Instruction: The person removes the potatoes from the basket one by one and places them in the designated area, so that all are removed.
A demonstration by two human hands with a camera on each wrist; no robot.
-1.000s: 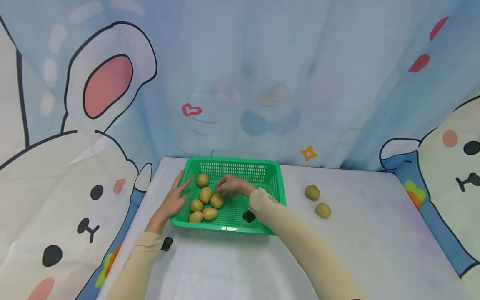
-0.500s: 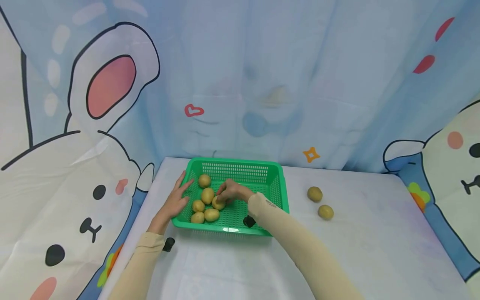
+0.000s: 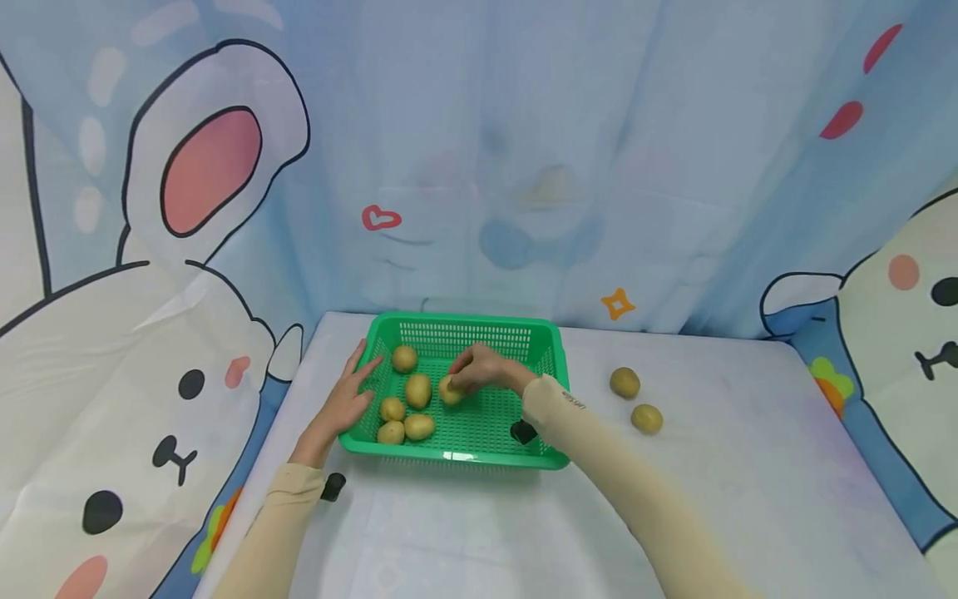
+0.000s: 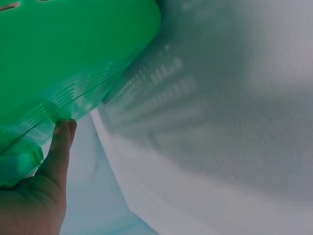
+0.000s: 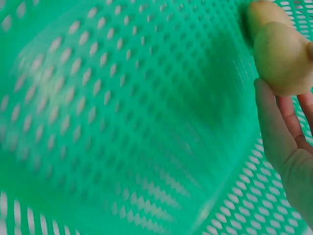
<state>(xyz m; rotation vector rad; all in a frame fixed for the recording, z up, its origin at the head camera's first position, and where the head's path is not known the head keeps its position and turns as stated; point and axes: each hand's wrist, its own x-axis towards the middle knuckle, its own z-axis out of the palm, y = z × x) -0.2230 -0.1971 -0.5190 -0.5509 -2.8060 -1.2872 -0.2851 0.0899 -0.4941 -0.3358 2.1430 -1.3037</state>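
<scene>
A potato (image 3: pixel 451 391), pinched between the thumb and fingers of the right hand (image 3: pixel 482 368), shows at the middle of a green basket (image 3: pixel 464 458). The hand hides its far right side, and the right wrist view cuts it off at the frame's edge; I cannot tell whether it clears the basket floor. Behind it in that view, I catch only part of a second potato (image 5: pixel 266 13).

The left hand (image 3: pixel 343 408), fingers straight and spread, rests at the basket's left rim; the left wrist view crops most of it out for me.

I count five other potatoes along the basket's left side, the oval potato (image 3: pixel 418 391) nearest. Perforated floor stretches from the right hand to the right wall, partly under the sleeve (image 3: pixel 621 474). On the white table (image 3: pixel 748 466), well apart from the right rim, lie a farther potato (image 3: pixel 624 383) and a nearer potato (image 3: pixel 647 419). The basket's far rim stands near the table's far edge. Dark lettering on the right cuff is too small for me to read.
</scene>
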